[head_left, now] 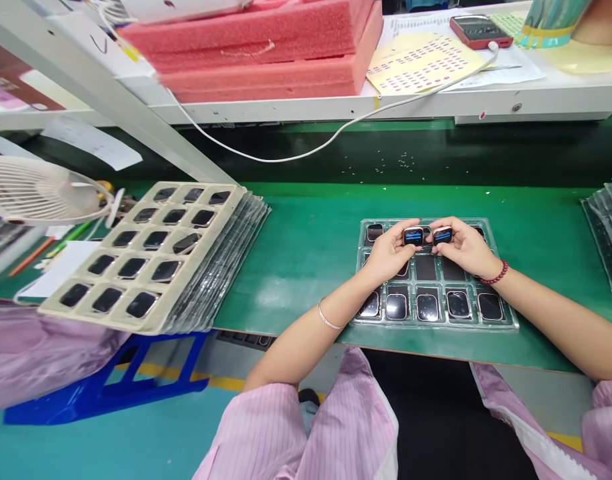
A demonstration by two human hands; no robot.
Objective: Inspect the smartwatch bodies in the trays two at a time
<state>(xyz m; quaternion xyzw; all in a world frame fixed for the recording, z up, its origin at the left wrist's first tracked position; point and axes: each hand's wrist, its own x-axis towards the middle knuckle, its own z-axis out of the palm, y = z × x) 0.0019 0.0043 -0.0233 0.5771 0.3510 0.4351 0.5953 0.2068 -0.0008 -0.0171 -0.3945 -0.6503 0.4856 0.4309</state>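
Observation:
My left hand (392, 253) pinches a smartwatch without a strap (413, 236), its lit screen showing blue lines. In my right hand (463, 250) is a second strapless smartwatch (443, 235), also lit with blue lines. Both are held side by side above a clear plastic tray (433, 326) of square compartments. Several watches sit in its front row, among them a dark-screened watch (458, 304). Two compartments in the middle row show only dark bottoms. My hands hide part of the back row.
A stack of trays (159, 327) with watches in a cream top tray stands left. A white fan (41, 190) is beyond it. Red foam blocks (266, 73) and a red-cased phone-like device (481, 31) lie on the shelf, a white cable (286, 160) hanging down. More clear trays (609, 233) stand right.

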